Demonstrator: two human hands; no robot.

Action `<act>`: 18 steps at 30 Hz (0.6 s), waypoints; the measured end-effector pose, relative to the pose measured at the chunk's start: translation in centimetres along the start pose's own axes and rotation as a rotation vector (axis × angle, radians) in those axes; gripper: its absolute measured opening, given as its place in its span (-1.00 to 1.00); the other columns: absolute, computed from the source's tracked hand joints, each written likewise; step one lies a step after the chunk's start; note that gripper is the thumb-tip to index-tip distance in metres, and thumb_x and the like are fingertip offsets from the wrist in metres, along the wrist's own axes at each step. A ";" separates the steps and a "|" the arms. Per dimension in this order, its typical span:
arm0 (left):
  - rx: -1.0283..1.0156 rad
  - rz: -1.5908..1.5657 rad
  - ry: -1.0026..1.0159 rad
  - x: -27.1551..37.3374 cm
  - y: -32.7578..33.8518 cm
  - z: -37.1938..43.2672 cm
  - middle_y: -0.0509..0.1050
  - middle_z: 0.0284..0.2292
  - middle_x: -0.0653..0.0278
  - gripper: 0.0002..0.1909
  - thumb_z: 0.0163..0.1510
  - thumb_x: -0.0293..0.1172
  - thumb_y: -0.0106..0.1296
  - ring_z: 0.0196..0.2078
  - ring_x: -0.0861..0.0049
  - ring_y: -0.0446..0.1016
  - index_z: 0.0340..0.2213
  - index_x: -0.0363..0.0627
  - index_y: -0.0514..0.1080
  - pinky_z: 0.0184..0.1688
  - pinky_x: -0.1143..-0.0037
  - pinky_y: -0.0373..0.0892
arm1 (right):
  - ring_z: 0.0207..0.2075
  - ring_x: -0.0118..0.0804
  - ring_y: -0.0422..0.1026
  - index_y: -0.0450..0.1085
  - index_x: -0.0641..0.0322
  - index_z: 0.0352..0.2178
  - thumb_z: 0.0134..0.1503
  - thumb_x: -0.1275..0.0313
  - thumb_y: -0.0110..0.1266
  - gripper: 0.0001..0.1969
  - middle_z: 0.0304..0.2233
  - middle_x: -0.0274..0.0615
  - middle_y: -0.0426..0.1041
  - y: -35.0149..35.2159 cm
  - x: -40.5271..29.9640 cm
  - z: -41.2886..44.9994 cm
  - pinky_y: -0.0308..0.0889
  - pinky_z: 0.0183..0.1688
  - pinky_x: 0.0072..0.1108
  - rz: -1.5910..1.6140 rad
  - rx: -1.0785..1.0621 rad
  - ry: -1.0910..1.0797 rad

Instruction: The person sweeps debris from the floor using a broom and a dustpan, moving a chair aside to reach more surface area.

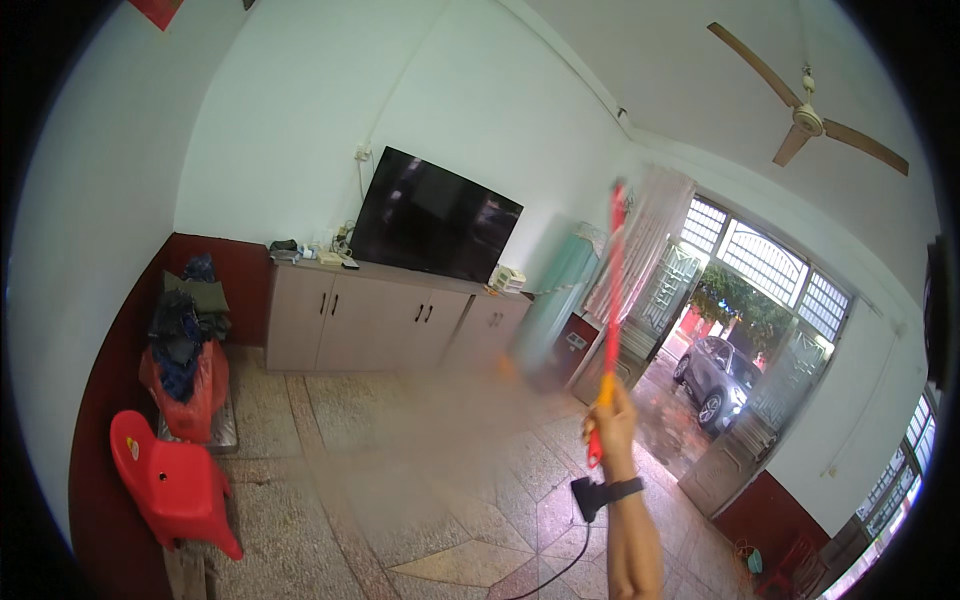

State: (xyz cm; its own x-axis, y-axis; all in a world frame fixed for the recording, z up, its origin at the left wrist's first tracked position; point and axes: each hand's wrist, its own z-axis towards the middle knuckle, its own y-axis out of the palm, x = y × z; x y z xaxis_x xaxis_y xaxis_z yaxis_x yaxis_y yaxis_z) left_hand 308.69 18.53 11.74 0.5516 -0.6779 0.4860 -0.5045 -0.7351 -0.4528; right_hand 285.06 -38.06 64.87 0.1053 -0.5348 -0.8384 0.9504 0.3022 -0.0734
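Note:
My right hand is closed around the orange part of a long, thin red pole. The pole stands nearly upright, its dark, blurred tip high in front of the curtain and its red lower end just below my fist. What the tip is, I cannot tell. A black strap with a small black device circles my right wrist, and a black cable runs down from it. My left hand is out of view.
A television stands on a low cabinet. At left are a red plastic chair and piled clothes. An open doorway shows a car outside. A ceiling fan hangs upper right. A hazy blur covers part of the floor.

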 end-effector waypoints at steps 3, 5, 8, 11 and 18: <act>-0.027 0.010 0.035 1.9 0.7 4.7 0.46 -0.40 0.07 -0.61 -0.05 -0.20 -0.17 -0.44 0.30 0.42 -0.41 -0.34 0.42 -0.38 0.37 0.33 | -0.75 -0.55 0.22 -0.19 0.01 0.16 0.07 0.55 -0.17 -0.37 -0.61 -0.32 0.24 2.3 -3.3 3.6 0.21 -0.79 -0.72 0.043 0.127 -0.225; -0.040 0.015 0.059 3.6 0.7 7.5 0.46 -0.41 0.07 -0.62 -0.04 -0.20 -0.18 -0.45 0.30 0.41 -0.41 -0.33 0.42 -0.39 0.37 0.32 | -0.75 -0.56 0.18 -0.23 -0.05 0.17 0.09 0.54 -0.18 -0.35 -0.66 -0.36 0.19 3.8 -5.1 4.4 0.18 -0.78 -0.72 0.015 0.186 -0.328; -0.075 0.040 0.086 6.2 1.5 11.2 0.46 -0.42 0.08 -0.63 -0.04 -0.20 -0.18 -0.46 0.30 0.40 -0.43 -0.32 0.42 -0.39 0.37 0.32 | -0.76 -0.58 0.14 -0.29 -0.12 0.18 0.10 0.54 -0.20 -0.33 -0.62 -0.34 0.17 6.7 -5.5 4.5 0.15 -0.78 -0.72 0.004 0.267 -0.426; -0.104 0.065 0.121 9.6 2.9 14.4 0.46 -0.44 0.08 -0.64 -0.04 -0.21 -0.19 -0.47 0.30 0.40 -0.44 -0.31 0.42 -0.40 0.37 0.32 | -0.77 -0.59 0.13 -0.31 -0.13 0.18 0.10 0.53 -0.20 -0.32 -0.61 -0.35 0.16 8.8 -4.5 5.3 0.14 -0.78 -0.71 -0.019 0.365 -0.523; -0.136 0.112 0.198 16.8 7.7 19.0 0.45 -0.47 0.08 -0.65 -0.04 -0.21 -0.20 -0.50 0.31 0.38 -0.47 -0.27 0.43 -0.42 0.37 0.31 | -0.79 -0.60 0.11 -0.28 -0.12 0.18 0.10 0.50 -0.18 -0.33 -0.65 -0.36 0.16 6.9 -0.4 10.5 0.13 -0.78 -0.72 -0.047 0.491 -0.634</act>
State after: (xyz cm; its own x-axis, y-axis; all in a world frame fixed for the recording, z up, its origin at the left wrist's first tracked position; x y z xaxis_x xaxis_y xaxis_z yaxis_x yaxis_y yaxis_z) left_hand 326.68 1.53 2.21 0.3534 -0.7332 0.5810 -0.6472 -0.6401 -0.4141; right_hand 294.61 -44.02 70.40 0.0675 -0.9294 -0.3628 0.9626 -0.0348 0.2685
